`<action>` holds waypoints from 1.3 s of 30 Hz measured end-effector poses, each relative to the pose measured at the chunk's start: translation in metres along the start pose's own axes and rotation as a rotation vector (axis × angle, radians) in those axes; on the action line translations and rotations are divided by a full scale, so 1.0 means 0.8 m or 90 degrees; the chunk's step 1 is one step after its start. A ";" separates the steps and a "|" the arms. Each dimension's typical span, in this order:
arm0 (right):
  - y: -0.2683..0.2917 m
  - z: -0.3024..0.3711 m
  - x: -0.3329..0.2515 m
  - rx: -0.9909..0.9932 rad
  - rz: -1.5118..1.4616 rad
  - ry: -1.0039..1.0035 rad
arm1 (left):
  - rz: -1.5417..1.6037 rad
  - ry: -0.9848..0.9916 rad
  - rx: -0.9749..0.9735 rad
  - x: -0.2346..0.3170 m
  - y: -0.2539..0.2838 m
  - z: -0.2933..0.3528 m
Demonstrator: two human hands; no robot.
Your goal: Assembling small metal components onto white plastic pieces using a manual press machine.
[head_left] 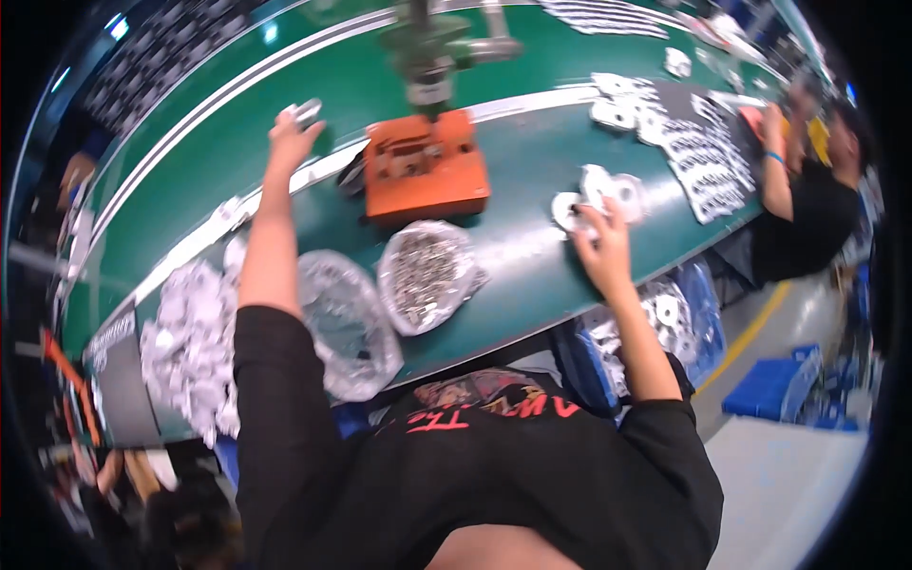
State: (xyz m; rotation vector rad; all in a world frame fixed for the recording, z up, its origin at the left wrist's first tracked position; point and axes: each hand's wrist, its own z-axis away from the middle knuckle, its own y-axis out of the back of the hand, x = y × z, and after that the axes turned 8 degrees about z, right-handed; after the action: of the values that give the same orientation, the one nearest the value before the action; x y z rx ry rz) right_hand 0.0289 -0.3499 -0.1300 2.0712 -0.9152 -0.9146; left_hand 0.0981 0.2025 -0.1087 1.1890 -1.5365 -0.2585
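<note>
My left arm reaches far out over the green belt. In my left hand (295, 142) is a small white part with a greyish top (306, 113), pinched at the fingertips. On the right, my right hand (604, 249) has its fingers closed around a white plastic part (596, 182) just above the table. Two round white pieces with centre holes lie by those fingers, a disc (628, 198) on the right and a ring (564, 211) on the left. Between my hands stands a press with an orange base (427, 197); a metal fixture sits on top of it.
A bag-lined bowl of small metal pieces (423, 275) and a second clear-lined bowl (347, 328) stand near me. White parts heap up at left (195, 332). Rows of white parts (708, 176) lie at right, near another person (807, 218). Below is a blue bin (698, 313).
</note>
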 end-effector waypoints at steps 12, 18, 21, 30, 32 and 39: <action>-0.008 0.002 0.023 0.154 -0.097 0.011 | -0.252 0.211 -0.244 -0.002 0.214 0.179; 0.000 -0.012 -0.002 0.300 -0.424 -0.210 | -0.290 0.253 -0.133 -0.024 0.186 0.228; 0.012 -0.020 -0.010 0.266 -0.520 -0.275 | -0.317 0.212 -0.106 -0.035 0.182 0.240; 0.031 -0.036 -0.061 0.015 -1.065 -0.461 | -0.220 0.159 -0.122 -0.035 0.187 0.271; 0.036 -0.039 -0.079 -0.026 -1.076 -0.438 | -0.207 0.074 -0.075 -0.016 0.194 0.269; 0.041 -0.051 -0.155 -0.220 -1.254 -0.344 | 0.269 -0.067 0.062 0.137 0.180 0.270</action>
State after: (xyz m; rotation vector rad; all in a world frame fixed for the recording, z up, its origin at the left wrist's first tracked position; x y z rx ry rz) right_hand -0.0115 -0.2554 -0.0434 1.8726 1.4751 -2.2780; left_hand -0.1455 0.0942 -0.0170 0.9057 -1.8682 0.0359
